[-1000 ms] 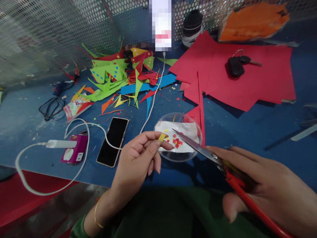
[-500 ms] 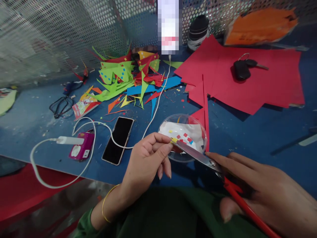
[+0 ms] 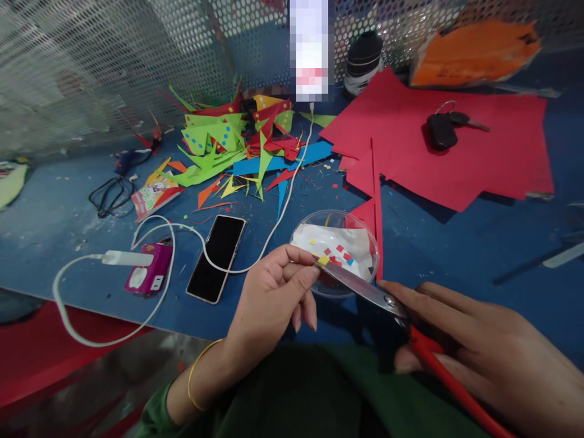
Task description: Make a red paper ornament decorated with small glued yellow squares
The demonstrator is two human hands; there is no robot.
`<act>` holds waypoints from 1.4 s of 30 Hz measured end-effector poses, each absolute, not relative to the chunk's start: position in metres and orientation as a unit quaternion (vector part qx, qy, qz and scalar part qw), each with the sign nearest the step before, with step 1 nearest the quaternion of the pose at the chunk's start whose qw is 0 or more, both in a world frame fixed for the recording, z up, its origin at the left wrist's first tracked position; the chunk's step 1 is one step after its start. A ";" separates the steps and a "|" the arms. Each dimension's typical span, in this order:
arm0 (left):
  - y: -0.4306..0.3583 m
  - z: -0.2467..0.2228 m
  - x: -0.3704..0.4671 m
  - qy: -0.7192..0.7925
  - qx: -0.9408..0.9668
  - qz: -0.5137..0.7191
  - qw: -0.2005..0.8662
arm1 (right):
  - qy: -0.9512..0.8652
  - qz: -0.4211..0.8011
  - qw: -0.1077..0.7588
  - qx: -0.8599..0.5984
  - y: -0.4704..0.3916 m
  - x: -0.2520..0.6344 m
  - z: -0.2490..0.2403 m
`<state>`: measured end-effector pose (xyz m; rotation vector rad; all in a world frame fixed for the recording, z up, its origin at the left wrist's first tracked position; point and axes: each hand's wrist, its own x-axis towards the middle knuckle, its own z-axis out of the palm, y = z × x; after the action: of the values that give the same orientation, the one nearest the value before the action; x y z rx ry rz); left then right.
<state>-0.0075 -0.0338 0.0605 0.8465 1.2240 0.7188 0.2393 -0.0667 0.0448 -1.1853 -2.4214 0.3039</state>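
Note:
My left hand (image 3: 276, 292) pinches a small piece of yellow paper (image 3: 323, 260) between thumb and forefinger, over the near left part of a round clear dish (image 3: 376, 258). My right hand (image 3: 483, 347) is wrapped round the red handles of a pair of scissors (image 3: 360, 285). The blades are nearly closed, with their tip at the yellow paper by my left fingertips. White paper (image 3: 308, 233) lines the dish, and small red, blue and yellow squares lie on it.
Red paper sheets (image 3: 410, 146) with keys (image 3: 441, 130) lie at the back right. Cut green, red and blue scraps (image 3: 214, 164) are piled at the back middle. On the left are a phone (image 3: 216, 258), a white cable and a purple adapter (image 3: 148, 269).
The scissor blades have closed further, and my right thumb has come up towards the handles. The yellow paper shows as a small square at the tip. My left hand has barely moved.

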 end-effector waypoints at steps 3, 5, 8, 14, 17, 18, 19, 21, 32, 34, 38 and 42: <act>-0.034 0.060 -0.008 0.543 0.377 0.319 0.679 | -0.869 0.123 0.219 -0.425 -0.067 0.240 0.044; -0.034 0.060 -0.008 0.547 0.378 0.320 0.676 | -0.864 0.141 0.220 -0.429 -0.069 0.241 0.041; -0.034 0.061 -0.007 0.554 0.375 0.322 0.670 | -0.850 0.179 0.215 -0.447 -0.074 0.245 0.034; -0.032 0.063 -0.003 0.562 0.376 0.330 0.660 | -0.845 0.203 0.216 -0.445 -0.076 0.245 0.034; -0.032 0.064 -0.003 0.562 0.376 0.332 0.658 | -0.854 0.191 0.206 -0.438 -0.071 0.242 0.039; -0.031 0.064 -0.003 0.563 0.376 0.331 0.658 | -0.855 0.189 0.204 -0.438 -0.070 0.241 0.040; -0.031 0.064 -0.003 0.563 0.377 0.330 0.658 | -0.855 0.188 0.204 -0.439 -0.071 0.241 0.040; -0.031 0.064 -0.003 0.562 0.377 0.328 0.659 | -0.852 0.195 0.205 -0.440 -0.073 0.243 0.038; -0.031 0.064 -0.003 0.564 0.383 0.317 0.659 | -0.846 0.207 0.209 -0.444 -0.076 0.245 0.032; -0.031 0.064 -0.003 0.563 0.385 0.317 0.659 | -0.844 0.202 0.211 -0.450 -0.074 0.243 0.034; -0.030 0.065 -0.003 0.566 0.386 0.317 0.656 | -0.856 0.182 0.203 -0.440 -0.070 0.240 0.040; -0.030 0.066 -0.002 0.569 0.383 0.315 0.655 | -0.858 0.184 0.206 -0.432 -0.069 0.241 0.040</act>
<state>-0.0020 -0.0300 0.0656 0.8691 1.2904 0.7145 0.2408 -0.0690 0.0405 -1.2044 -2.3920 0.5118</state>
